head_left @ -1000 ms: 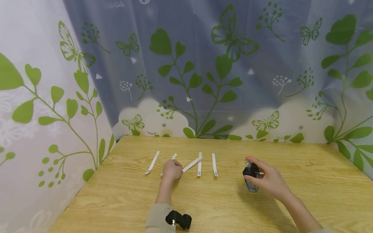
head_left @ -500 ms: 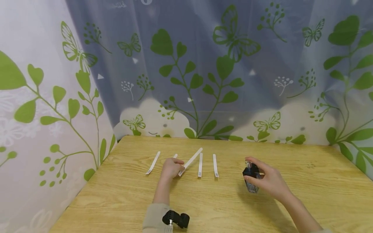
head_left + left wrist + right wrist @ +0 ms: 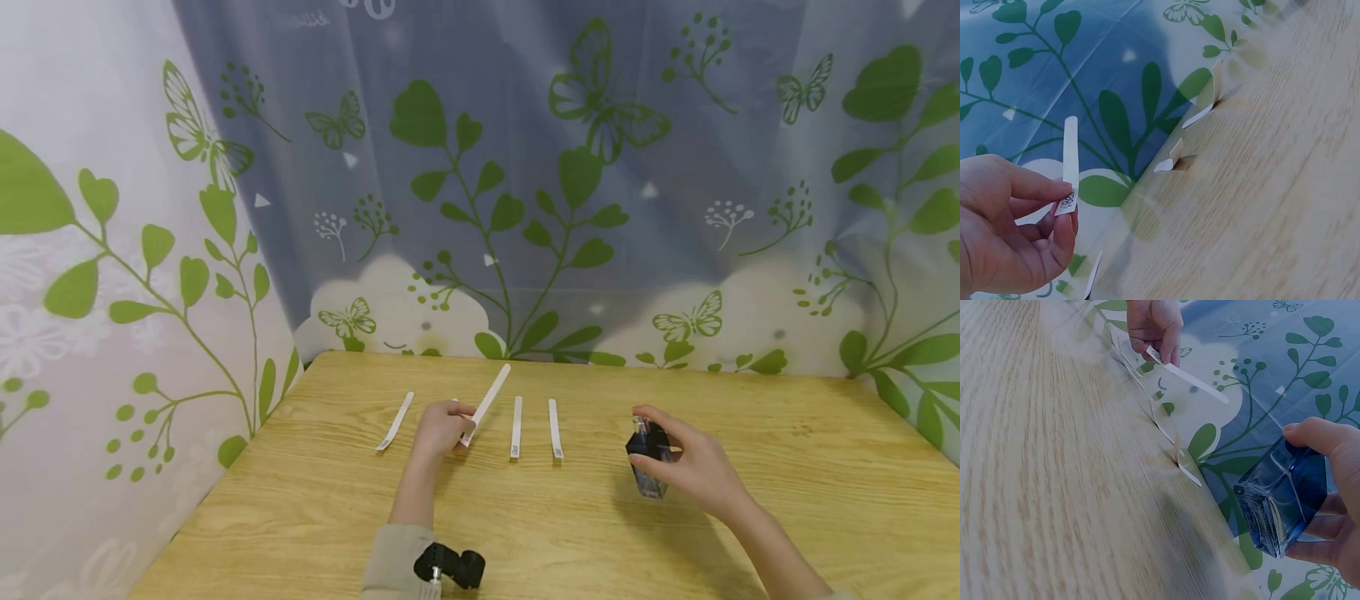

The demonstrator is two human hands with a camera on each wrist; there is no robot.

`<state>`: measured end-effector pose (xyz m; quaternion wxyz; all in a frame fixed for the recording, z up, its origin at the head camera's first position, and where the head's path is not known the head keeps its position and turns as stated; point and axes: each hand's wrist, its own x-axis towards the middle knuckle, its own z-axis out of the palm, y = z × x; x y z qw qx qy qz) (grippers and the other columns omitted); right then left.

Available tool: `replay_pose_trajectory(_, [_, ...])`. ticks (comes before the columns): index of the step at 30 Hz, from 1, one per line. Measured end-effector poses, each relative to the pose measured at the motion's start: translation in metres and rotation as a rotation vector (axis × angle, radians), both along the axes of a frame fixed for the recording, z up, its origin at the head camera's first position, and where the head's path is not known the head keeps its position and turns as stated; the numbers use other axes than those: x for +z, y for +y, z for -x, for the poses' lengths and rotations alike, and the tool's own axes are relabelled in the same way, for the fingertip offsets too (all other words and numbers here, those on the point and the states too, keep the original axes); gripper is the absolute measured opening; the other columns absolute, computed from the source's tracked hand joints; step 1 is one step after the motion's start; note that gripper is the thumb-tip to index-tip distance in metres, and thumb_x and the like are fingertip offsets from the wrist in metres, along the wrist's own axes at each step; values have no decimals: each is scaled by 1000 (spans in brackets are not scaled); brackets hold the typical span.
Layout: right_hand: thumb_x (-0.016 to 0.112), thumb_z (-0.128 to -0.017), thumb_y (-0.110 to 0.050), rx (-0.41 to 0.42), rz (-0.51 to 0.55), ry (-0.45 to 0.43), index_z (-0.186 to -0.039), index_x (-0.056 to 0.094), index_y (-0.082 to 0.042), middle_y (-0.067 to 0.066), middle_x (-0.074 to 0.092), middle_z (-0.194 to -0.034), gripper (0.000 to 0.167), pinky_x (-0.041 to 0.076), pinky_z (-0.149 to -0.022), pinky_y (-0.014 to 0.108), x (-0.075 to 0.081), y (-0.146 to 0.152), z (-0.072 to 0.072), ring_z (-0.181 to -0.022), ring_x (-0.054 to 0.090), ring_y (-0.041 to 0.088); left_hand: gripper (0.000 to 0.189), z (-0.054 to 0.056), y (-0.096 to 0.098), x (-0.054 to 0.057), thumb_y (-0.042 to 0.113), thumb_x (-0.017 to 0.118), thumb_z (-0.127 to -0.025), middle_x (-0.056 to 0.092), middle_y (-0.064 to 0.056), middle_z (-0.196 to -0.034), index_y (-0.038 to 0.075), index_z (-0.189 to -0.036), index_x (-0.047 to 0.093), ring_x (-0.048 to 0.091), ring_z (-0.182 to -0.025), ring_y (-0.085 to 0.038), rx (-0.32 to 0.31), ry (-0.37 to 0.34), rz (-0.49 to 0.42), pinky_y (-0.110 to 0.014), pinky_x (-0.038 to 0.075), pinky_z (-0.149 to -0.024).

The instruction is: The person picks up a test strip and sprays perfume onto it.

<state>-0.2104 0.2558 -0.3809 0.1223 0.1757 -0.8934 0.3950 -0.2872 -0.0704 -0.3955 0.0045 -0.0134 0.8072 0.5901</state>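
My left hand (image 3: 441,429) pinches a white perfume test strip (image 3: 491,396) by its printed lower end. The strip stands up at a slant, its rounded tip pointing away; the left wrist view shows thumb and fingers on the lettering of this strip (image 3: 1070,150). My right hand (image 3: 701,467) grips a dark blue glass perfume bottle (image 3: 649,477) above the table, a finger at its clear sprayer (image 3: 640,423) and the thumb lower down. From the right wrist view, the faceted base of the bottle (image 3: 1272,506) shows.
Several more test strips lie apart on the wooden table (image 3: 585,533): one strip (image 3: 396,421) at left, two strips (image 3: 516,427) right of the left hand, another mostly hidden behind it. Their ends bend up. A patterned curtain (image 3: 510,183) hangs behind the table.
The pinched strip has tipped up from lying slanted across a neighbouring strip to pointing away, off the table. My left hand has shifted slightly; my right hand and the bottle stay in place.
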Motion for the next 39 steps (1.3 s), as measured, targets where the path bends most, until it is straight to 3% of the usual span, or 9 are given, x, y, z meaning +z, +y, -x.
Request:
replay_pose_trajectory(7, [71, -83, -27, 4, 8, 3, -135, 46, -11, 21, 47, -132, 60, 54, -68, 33, 1, 1, -1, -98, 59, 36, 25, 0, 4, 3, -4, 57, -81, 57, -9, -78, -4, -104, 65, 51, -61, -14, -24, -7, -31, -30, 52, -55])
replay_pose_trajectory(16, [70, -83, -29, 1, 16, -3, -135, 46, -13, 20, 47, -133, 60, 55, -68, 31, 0, 3, -3, -99, 59, 35, 26, -3, 13, 4, -4, 54, -78, 55, -8, -72, -5, -101, 65, 48, -56, -12, -58, -7, -59, -28, 49, -50])
replay_pose_trajectory(22, [71, -83, -26, 3, 18, 12, -135, 46, -12, 20, 46, -133, 60, 54, -68, 31, 1, 4, -4, -99, 58, 36, 24, -5, 23, 9, -3, 55, -78, 56, -8, -75, -5, -100, 64, 50, -61, -14, -84, -1, -57, -31, 52, -53])
replay_pose_trajectory(29, [71, -83, -25, -4, 6, 18, -135, 46, -10, 21, 46, -133, 60, 55, -68, 32, 4, 4, -5, -100, 58, 37, 20, -10, 30, 13, -5, 55, -79, 55, -7, -75, -8, -96, 62, 53, -63, -16, -169, -10, -89, -37, 55, -57])
replay_pose_trajectory(39, [70, -83, -29, -25, -10, 39, -135, 46, -12, 19, 47, -133, 60, 55, -69, 33, 7, 3, -2, -100, 58, 36, 19, -16, 41, 20, -6, 56, -78, 56, -10, -77, -9, -96, 62, 56, -64, -18, -283, -16, -65, -30, 54, -52])
